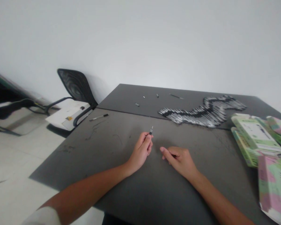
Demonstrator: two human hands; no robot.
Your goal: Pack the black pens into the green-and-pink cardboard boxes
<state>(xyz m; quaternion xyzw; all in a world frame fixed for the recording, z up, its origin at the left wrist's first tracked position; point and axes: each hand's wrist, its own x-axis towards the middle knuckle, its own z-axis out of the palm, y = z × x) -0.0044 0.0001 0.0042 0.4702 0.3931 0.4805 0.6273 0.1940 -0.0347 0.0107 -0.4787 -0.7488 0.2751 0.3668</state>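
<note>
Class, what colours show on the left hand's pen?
The pen shows black, with a silvery tip, best in the head view.

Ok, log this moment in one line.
left hand: gripping pen, tip away | right hand: curled round dark item, mostly hidden | pens: massed beyond right hand | boxes: far right

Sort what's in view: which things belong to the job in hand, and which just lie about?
Likely part of it: pen piece in the left hand; dark piece, mostly hidden, in the right hand; massed pens; loose pen parts.

Likely lying about: chair; white item on it; printed boxes, link unclear.
</note>
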